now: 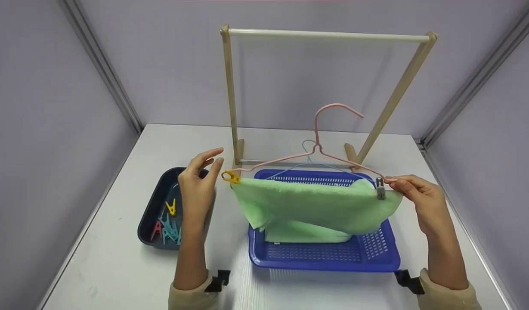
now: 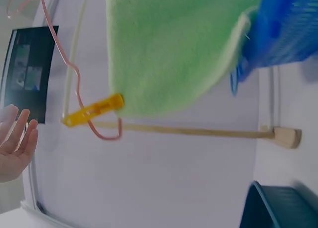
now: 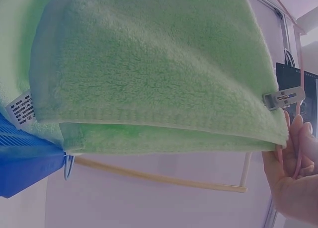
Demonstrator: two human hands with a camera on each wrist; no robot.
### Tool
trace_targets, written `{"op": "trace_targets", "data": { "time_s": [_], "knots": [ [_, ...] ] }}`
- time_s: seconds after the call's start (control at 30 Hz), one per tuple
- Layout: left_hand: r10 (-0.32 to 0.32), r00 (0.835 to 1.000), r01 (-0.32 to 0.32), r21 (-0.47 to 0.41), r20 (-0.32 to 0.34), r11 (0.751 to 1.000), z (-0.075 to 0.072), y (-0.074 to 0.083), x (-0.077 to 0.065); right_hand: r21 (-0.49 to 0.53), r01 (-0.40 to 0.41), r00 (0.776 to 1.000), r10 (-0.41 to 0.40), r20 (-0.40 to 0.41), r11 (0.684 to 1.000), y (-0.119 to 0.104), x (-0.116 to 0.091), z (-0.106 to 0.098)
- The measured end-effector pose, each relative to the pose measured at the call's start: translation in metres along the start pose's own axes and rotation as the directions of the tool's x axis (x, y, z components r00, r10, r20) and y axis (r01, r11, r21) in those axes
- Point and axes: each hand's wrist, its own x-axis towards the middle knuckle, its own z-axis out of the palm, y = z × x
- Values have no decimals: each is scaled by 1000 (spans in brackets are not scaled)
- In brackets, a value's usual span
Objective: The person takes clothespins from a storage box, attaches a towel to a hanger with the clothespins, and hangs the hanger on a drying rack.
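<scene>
A light green towel hangs from a pink hanger above the blue basket. At the left end, a yellow clothespin clips the towel to the hanger. Near the right end sits a grey clip, also seen as a metallic clip in the right wrist view. My right hand pinches the hanger's right end beside the towel corner. Just left of the yellow clothespin, my left hand is raised with fingers apart from it, holding nothing; the left wrist view shows this hand with spread fingers.
The blue basket contains more green cloth and a light blue hanger. A dark tray at left holds several clothespins. Behind stands a wooden rack with a white bar.
</scene>
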Motion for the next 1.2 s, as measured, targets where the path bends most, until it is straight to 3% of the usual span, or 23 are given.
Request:
{"op": "trace_targets", "data": {
  "time_s": [0.13,0.27,0.37,0.6,0.9,1.1,1.2],
  "knots": [
    [-99,994,99,0,38,995,-8,-16,-3,0,1,1000,-1,-10,1000,0,-1,0],
    [-217,974,218,-11,65,976,-11,-30,-6,-1,4,1000,-4,-11,1000,0,-1,0],
    [-270,957,275,-44,106,960,-11,-37,-8,5,8,1000,-7,-12,1000,0,-1,-1],
    [-323,918,361,-151,232,920,-9,-50,-12,13,6,1000,-6,-13,1000,1,-1,-2],
    [-361,872,403,-67,332,913,-8,-64,-15,11,6,1000,-6,-19,1000,3,0,-3],
    [-405,846,445,-39,347,895,-6,-73,-16,25,4,1000,-4,-25,1000,3,0,-3],
    [-418,845,465,-71,333,883,-4,-74,-15,33,4,1000,-3,-23,999,4,0,-4]
  ]
}}
